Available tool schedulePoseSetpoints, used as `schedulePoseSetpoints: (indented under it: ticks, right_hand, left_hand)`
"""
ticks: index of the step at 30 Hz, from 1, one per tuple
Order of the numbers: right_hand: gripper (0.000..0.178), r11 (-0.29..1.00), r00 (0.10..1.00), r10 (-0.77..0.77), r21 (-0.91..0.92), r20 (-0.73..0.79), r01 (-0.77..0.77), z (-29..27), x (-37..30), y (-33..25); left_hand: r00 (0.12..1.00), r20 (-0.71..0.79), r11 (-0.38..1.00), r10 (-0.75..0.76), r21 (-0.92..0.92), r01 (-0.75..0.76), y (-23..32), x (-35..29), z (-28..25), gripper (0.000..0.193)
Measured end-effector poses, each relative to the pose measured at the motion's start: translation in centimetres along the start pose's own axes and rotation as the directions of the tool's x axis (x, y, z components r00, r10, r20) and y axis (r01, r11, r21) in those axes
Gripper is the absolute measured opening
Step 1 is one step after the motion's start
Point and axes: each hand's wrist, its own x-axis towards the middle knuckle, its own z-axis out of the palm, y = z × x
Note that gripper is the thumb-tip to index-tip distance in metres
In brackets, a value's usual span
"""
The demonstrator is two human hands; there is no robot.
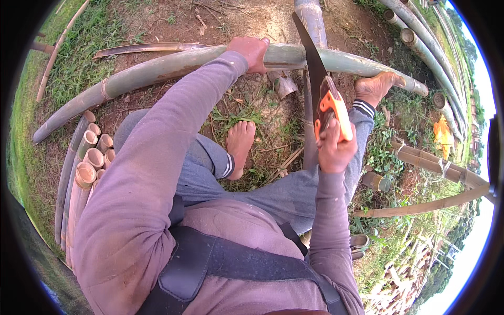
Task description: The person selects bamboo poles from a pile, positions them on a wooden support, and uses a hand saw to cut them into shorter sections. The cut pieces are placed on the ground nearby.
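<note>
A long green bamboo pole [194, 59] lies crosswise in front of me, bending across the head view. My left hand [251, 52] is wrapped over the top of it near the middle. In my right hand [337, 146] is a hand saw [315, 63], gripped by its orange and dark handle. The saw's blade points away from me and overlaps the pole to the right of my left hand; whether its teeth touch the bamboo I cannot tell. My right bare foot [379, 86] rests on the pole farther right.
Cut bamboo lengths [86, 173] are bundled at my left. Another pole [311, 23] runs away from me beneath the green one. More poles [433, 52] lie at the far right, near an orange cloth-like thing [442, 134]. My left foot [240, 149] stands on the ground.
</note>
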Motion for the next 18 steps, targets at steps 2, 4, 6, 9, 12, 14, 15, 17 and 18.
schedulePoseSetpoints:
  ticks: [2, 4, 6, 9, 12, 14, 15, 17, 18]
  right_hand:
    - [0.026, 0.999, 1.0, -0.026, -0.03, 0.002, 0.026, -5.3, -7.8, 0.6]
    - [0.031, 0.998, 0.996, -0.038, -0.045, -0.082, 0.035, -6.8, -12.5, -1.6]
    - [0.029, 0.998, 0.995, -0.059, -0.014, -0.081, 0.058, -5.8, -10.2, -0.3]
    - [0.021, 0.999, 0.998, -0.044, 0.011, -0.049, 0.045, 0.9, 1.6, 4.0]
    - [0.022, 0.994, 0.993, -0.106, -0.042, -0.05, 0.104, 3.7, 7.6, 2.1]
    - [0.022, 0.996, 0.996, -0.074, -0.062, -0.05, 0.071, 3.4, 5.6, 2.3]
    - [0.022, 1.0, 1.0, 0.004, -0.015, -0.018, -0.004, 2.0, 2.4, 1.1]
    - [0.021, 0.991, 0.999, -0.003, 0.135, -0.035, 0.008, -1.3, -3.6, 2.1]
    - [0.02, 0.997, 0.999, -0.011, 0.08, -0.042, 0.014, -2.0, -4.9, 2.4]
  left_hand:
    - [0.999, 0.038, 1.0, -0.024, -0.001, 0.024, 0.2, -0.4, -0.2, 0.07]
    - [0.998, 0.059, 1.0, 0.007, -0.017, -0.006, 1.3, 0.7, 0.1, 0.07]
    - [0.997, 0.064, 0.999, 0.038, -0.017, -0.037, 2.1, 1.3, 0.4, 0.07]
    - [1.0, -0.002, 1.0, -0.023, 0.015, 0.023, 1.9, -0.4, -0.1, 0.07]
    - [1.0, 0.027, 1.0, 0.0, 0.013, -0.001, 1.8, 0.1, 0.6, 0.071]
    - [1.0, 0.028, 1.0, 0.003, 0.014, -0.004, 1.3, 0.1, 0.2, 0.072]
    - [1.0, 0.025, 1.0, -0.01, 0.0, 0.01, 0.7, 0.3, 0.1, 0.072]
    - [1.0, 0.022, 1.0, -0.018, -0.003, 0.018, 0.6, 0.9, 0.4, 0.071]
    - [1.0, 0.023, 1.0, -0.013, 0.005, 0.013, 0.9, 0.8, 0.3, 0.071]
